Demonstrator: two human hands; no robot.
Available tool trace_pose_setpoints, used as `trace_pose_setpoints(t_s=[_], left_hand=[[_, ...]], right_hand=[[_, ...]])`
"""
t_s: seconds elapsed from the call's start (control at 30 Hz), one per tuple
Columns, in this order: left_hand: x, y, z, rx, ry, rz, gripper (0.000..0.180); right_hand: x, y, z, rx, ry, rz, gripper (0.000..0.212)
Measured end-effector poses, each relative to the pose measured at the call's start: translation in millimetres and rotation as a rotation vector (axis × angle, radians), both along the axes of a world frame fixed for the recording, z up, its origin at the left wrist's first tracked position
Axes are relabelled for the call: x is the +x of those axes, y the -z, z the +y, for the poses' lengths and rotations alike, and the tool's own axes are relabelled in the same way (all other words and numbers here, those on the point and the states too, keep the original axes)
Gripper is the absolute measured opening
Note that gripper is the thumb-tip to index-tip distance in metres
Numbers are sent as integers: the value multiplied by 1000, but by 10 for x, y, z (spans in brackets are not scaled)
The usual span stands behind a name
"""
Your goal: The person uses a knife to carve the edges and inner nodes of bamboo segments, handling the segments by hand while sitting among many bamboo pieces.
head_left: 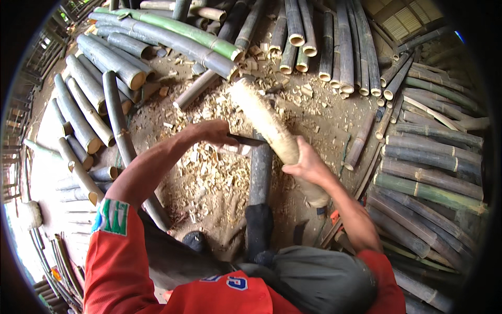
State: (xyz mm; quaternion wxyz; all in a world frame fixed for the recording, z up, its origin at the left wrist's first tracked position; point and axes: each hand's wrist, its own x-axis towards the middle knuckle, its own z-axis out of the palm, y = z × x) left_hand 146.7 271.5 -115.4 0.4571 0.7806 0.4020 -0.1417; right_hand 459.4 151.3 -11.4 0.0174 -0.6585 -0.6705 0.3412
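Note:
My left hand (215, 133) is closed round the grip of a knife with a dark, straight blade (247, 139). The blade points right, its tip end close against a thick, pale, shaved bamboo pole (269, 123). My right hand (309, 163) grips this pole below its middle, thumb across the near side. The pole slants from far left to near right, lighter and rough at its upper part, browner at its lower end. Beneath knife and pole is a dark bamboo length (260, 175), pointing away from me. Whether the blade is cutting in, I cannot tell.
Pale wood chips (219, 178) cover the dirt floor. Cut bamboo poles lie at the left (112, 60), at the far side (348, 47) and stacked at the right (429, 178). A long green pole (178, 31) crosses the far left. My dark-clothed legs (319, 275) are near.

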Motion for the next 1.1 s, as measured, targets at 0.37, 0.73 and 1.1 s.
trace_pose_setpoints(t_s=[0.37, 0.73, 1.1], left_hand=[[301, -830, 209, 392, 361, 303, 24], [-249, -221, -1539, 566, -171, 37, 28], [-257, -138, -1582, 482, -165, 77, 34]], right_hand=[[831, -721, -364, -196, 584, 966, 64], [909, -203, -885, -211, 891, 865, 49], [825, -123, -813, -177, 702, 758, 51]])
